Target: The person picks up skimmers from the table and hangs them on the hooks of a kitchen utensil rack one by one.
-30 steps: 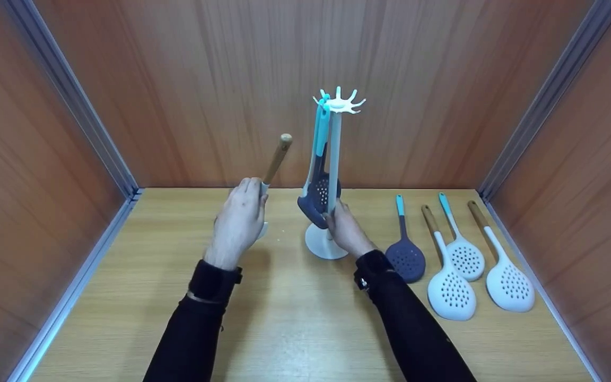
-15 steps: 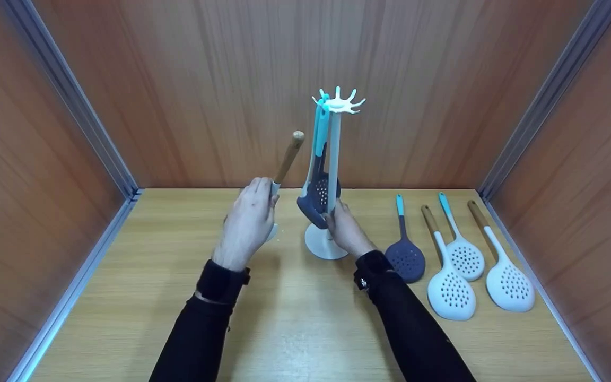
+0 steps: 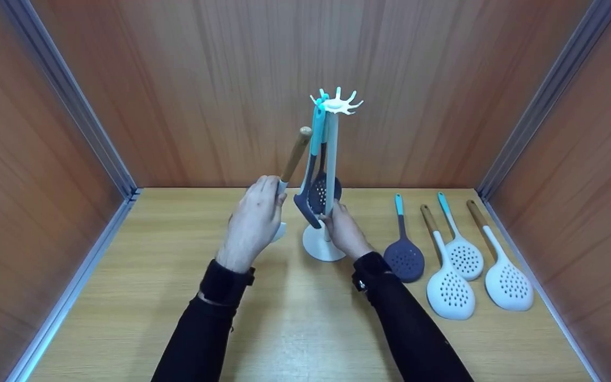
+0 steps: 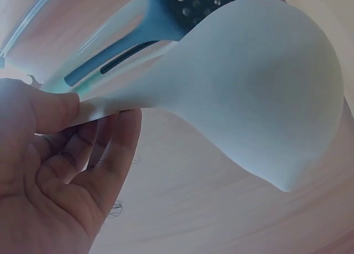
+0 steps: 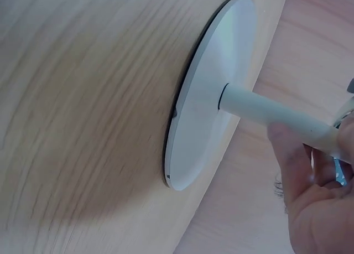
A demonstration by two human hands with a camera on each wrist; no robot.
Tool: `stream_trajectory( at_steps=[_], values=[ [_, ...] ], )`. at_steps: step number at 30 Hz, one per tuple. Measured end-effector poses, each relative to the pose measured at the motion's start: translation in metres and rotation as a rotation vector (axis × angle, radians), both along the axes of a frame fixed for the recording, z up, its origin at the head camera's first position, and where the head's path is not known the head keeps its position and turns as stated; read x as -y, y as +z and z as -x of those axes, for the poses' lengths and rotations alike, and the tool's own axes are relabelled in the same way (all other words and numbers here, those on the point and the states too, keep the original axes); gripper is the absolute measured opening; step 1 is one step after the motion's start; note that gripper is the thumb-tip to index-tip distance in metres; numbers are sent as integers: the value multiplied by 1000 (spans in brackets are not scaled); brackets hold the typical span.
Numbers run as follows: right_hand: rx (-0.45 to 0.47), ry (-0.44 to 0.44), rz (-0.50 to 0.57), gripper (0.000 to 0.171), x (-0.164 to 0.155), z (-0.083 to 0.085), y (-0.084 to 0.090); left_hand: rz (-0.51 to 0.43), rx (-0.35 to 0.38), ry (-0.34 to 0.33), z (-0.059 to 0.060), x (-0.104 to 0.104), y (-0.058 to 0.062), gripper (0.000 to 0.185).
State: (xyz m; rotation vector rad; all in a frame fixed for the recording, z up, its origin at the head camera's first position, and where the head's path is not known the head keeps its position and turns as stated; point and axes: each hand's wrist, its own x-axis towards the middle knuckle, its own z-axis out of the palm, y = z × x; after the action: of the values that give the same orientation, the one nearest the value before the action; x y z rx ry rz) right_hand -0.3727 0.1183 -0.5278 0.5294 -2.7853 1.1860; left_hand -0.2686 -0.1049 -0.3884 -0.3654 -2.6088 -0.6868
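Right now the left hand (image 3: 255, 220) pinches a white skimmer w/ wooden handle (image 3: 295, 154) at the neck, thumb and fingers (image 4: 52, 107) curled on the flat stem, white head (image 4: 260, 93) hanging low, handle tip raised toward 1 o'clock and close to the hooks. Just to its right, the right hand (image 3: 343, 229) is curled round the post of the white stand (image 3: 332, 159), low down, just above the round base (image 5: 207, 132), which sits flat on the worktop (image 3: 295, 318). Two dark skimmers w/ teal handles (image 3: 317, 159) already hang off the hook crown (image 3: 336, 103), at abt 10 o'clock of the post. Risks, as I judge them: the wooden tip could knock the hanging pair and swing or unhook them, since it's nearly touching; the pinch is narrow and the head is heavy, so the skimmer could twist or slip; and a sideways push up at the crown could tip the stand if the right hand's hold slackens, tall post, smallish base. Further right, at 3 o'clock, four more skimmers lie flat, heads toward the viewer: a dark one (image 3: 404, 258), then three white ones (image 3: 451, 292), well apart from the stand. Worktop is pale wood-grain laminate; beyond it, reddish-brown wood panel walls (image 3: 204, 79) on three sides w/ grey metal corner strips (image 3: 72, 95).
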Motion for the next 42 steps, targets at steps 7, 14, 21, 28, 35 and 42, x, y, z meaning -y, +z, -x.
stream_trajectory(
  at_steps=[7,14,21,28,35,42],
  values=[
    [55,-68,-19,39,7,-6,-1,-51,41,-44,1,-6,4,29],
    [14,-66,14,49,7,3,-21,-126,77,-90,0,-13,11,32],
    [19,-99,20,44,14,-17,0,-165,123,-117,3,-20,15,30],
    [42,-128,-14,50,17,-23,2,-181,139,-149,7,-24,15,32],
    [37,-149,-11,45,19,-25,3,-190,135,-185,8,-26,17,30],
    [-9,-131,-29,42,21,-25,1,-202,175,-204,9,-27,20,33]
  ],
)
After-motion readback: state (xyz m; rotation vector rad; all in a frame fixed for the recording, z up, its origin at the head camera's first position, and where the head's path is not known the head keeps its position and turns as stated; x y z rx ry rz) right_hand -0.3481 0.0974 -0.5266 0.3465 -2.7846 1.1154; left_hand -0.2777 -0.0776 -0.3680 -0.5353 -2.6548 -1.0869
